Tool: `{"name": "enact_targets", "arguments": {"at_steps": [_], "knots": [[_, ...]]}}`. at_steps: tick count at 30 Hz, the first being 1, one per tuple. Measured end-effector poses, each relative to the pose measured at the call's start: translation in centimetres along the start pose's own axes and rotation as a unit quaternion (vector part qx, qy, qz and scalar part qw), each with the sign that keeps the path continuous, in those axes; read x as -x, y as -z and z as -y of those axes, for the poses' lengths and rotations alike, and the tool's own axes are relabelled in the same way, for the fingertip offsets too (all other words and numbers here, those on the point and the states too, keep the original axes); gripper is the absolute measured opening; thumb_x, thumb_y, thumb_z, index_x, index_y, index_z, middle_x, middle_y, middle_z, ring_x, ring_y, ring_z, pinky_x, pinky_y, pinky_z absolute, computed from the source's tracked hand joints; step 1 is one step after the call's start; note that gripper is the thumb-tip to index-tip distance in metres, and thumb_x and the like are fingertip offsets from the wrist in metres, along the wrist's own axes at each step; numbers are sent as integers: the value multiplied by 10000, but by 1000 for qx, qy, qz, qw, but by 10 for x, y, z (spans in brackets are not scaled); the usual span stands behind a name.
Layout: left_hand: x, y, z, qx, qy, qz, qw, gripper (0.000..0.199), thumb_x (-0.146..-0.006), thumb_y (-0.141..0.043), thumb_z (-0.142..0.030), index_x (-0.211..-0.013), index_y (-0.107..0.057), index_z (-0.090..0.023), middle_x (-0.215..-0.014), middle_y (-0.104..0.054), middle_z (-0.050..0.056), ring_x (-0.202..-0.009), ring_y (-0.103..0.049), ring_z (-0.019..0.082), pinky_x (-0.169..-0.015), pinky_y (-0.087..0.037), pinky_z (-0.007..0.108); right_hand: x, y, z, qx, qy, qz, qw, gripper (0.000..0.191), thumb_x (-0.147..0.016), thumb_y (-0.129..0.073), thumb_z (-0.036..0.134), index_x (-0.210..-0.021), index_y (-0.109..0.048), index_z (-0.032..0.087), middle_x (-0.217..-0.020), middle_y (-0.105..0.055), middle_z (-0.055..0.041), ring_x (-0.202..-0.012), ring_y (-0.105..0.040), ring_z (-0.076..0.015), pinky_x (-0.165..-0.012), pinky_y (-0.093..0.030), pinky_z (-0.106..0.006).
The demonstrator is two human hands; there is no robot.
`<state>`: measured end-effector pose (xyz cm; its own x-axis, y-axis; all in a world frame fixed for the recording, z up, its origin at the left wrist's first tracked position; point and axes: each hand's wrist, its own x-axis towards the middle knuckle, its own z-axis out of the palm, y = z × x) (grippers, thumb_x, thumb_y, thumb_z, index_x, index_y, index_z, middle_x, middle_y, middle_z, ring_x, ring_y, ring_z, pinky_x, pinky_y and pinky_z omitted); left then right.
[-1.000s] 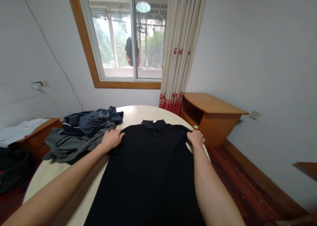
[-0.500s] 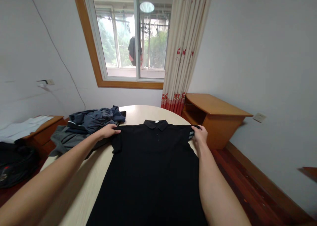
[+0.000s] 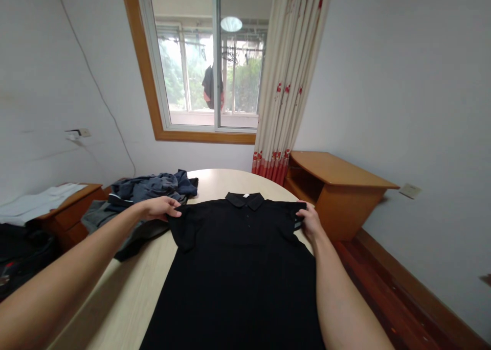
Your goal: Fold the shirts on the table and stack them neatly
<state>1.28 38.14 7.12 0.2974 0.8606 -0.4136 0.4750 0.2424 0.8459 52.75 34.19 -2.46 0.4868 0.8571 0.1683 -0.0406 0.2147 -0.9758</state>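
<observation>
A black polo shirt (image 3: 241,268) is spread front side up on the pale table (image 3: 218,179), its collar at the far end and its lower part running out of view toward me. My left hand (image 3: 161,208) pinches the sleeve on the left, thumb on top. On the other side my right hand (image 3: 309,219) grips the right sleeve, which has grey stripes near its cuff. Both sleeves are drawn outward, and the cloth between my hands looks fairly flat with slight ripples near the shoulders.
A heap of dark blue and grey clothes (image 3: 148,189) lies on the table beyond my left hand. A wooden desk (image 3: 345,176) stands at the right by a curtain (image 3: 286,84). Papers (image 3: 42,202) cover a low cabinet at the left, near a black bag (image 3: 23,258).
My left hand has moved slightly left and down, drawing the left sleeve outward. My right hand keeps its hold, a little lower in view. The camera has tilted up slightly.
</observation>
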Motion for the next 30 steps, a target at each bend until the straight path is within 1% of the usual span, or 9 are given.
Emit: {"name": "enact_targets", "arguments": {"at_steps": [4, 8, 13, 16, 18, 21, 24, 27, 30], "knots": [[0, -1, 7, -25, -14, -52, 998, 422, -477, -851, -253, -829, -624, -202, -782, -683, 9, -784, -674, 228, -591, -541, 263, 0, 1, 3, 134, 7, 22, 991, 616, -487, -553, 193, -1100, -602, 202, -869, -645, -8, -787, -622, -200, -660, -503, -279], [-6, 3, -2, -156, -33, -219, 963, 340, -645, -713, -187, -970, -611, -187, -932, -690, 43, -742, -676, 212, -566, -546, 262, 3, 3, 19, 324, 61, -31, 943, 625, -516, -529, 132, -1132, -627, 176, -1078, -658, -79, -1018, -622, -249, -920, -489, -339], [-4, 1, -15, -441, -92, -315, 835, 356, -737, -599, -71, -1071, -660, -179, -1092, -686, 96, -982, -667, 253, -835, -526, 300, 17, 2, 47, 488, 54, -141, 860, 590, -656, -582, 176, -1244, -602, 215, -1241, -597, -128, -1084, -613, -308, -924, -497, -410], [1, -21, -17, -564, -115, -335, 746, 392, -771, -536, -58, -1121, -662, -182, -1176, -647, 130, -1079, -620, 296, -852, -506, 353, 19, 2, 52, 502, 46, -162, 848, 577, -750, -588, 295, -1319, -549, 211, -1285, -574, -154, -1114, -608, -325, -920, -503, -429], [2, -47, -17, -607, -155, -315, 713, 331, -831, -507, -102, -1107, -676, -173, -1180, -644, 140, -1114, -593, 310, -870, -494, 385, 14, 3, 46, 500, 27, -131, 856, 612, -787, -561, 347, -1369, -507, 164, -1299, -571, -188, -1146, -600, -329, -944, -492, -429], [-6, -91, -16, -584, -204, -228, 752, 300, -948, -461, -278, -1111, -693, -182, -1161, -676, 120, -1116, -601, 283, -951, -470, 385, 4, 6, 32, 495, -29, -64, 866, 658, -797, -539, 361, -1410, -475, 129, -1295, -586, -218, -1144, -611, -324, -949, -491, -423], [-24, -124, -11, -524, -194, -161, 814, 446, -982, -412, -438, -1309, -609, -208, -1360, -590, 119, -1244, -543, 296, -1035, -436, 415, -3, 9, 23, 500, -36, -18, 865, 709, -736, -579, 307, -1423, -475, 168, -1286, -612, -194, -1105, -635, -311, -918, -510, -415], [-42, -137, 0, -492, -140, -140, 848, 599, -972, -359, -565, -1485, -431, -264, -1583, -331, 102, -1437, -296, 379, -1099, -327, 599, -5, 14, 23, 512, 15, -9, 859, 741, -657, -594, 229, -1392, -524, 175, -1265, -631, -178, -1093, -640, -317, -913, -516, -418], [-55, -136, 11, -488, -108, -149, 853, 698, -950, -285, -663, -1539, -328, -291, -1634, -186, 81, -1483, -111, 428, -1075, -172, 760, -5, 27, 23, 516, 50, -87, 850, 645, -622, -610, 227, -1266, -644, 213, -1172, -658, -168, -1019, -661, -336, -864, -527, -453]]}}
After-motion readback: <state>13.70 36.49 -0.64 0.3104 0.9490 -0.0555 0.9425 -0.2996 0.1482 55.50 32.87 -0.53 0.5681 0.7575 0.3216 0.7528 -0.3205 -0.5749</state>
